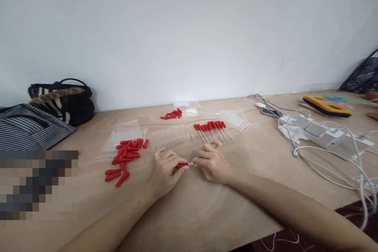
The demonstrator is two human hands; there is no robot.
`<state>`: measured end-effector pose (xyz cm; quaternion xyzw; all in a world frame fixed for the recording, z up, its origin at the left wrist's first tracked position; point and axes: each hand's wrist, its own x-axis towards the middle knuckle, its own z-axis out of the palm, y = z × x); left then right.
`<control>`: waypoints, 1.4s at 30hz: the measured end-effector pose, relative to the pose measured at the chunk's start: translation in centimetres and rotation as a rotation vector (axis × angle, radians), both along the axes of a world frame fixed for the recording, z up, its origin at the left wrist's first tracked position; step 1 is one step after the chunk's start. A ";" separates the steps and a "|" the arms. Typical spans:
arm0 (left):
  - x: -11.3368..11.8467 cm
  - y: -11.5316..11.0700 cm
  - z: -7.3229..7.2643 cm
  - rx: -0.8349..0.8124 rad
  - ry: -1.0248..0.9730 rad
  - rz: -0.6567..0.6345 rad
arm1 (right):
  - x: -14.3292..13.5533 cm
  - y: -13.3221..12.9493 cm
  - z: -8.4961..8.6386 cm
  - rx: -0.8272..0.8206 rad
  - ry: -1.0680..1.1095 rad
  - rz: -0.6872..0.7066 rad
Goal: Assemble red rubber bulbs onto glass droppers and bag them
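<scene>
"Where did we have the red bulb [181,165]?"

"On the near side of the row of clear tubes [169,136], pinched between our left hand's [168,170] thumb and fingers. Its long axis ran left to right, roughly parallel to the row."

"And our right hand [213,164]?"

"It pinched a slim clear tube [191,163], pointing leftward at the bulb's right end. We couldn't tell whether it sat inside."

"Farther out?"

"We saw loose red bulbs [124,152] left of the row, red-capped tubes [210,126] right of it, small red bulbs [173,115] beyond it."
</scene>
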<state>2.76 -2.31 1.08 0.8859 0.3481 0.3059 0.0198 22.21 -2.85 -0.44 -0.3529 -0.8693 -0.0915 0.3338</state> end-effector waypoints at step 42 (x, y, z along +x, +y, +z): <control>-5.2 3.4 1.3 0.255 0.280 0.653 | 1.2 6.0 1.6 -0.344 0.081 -0.780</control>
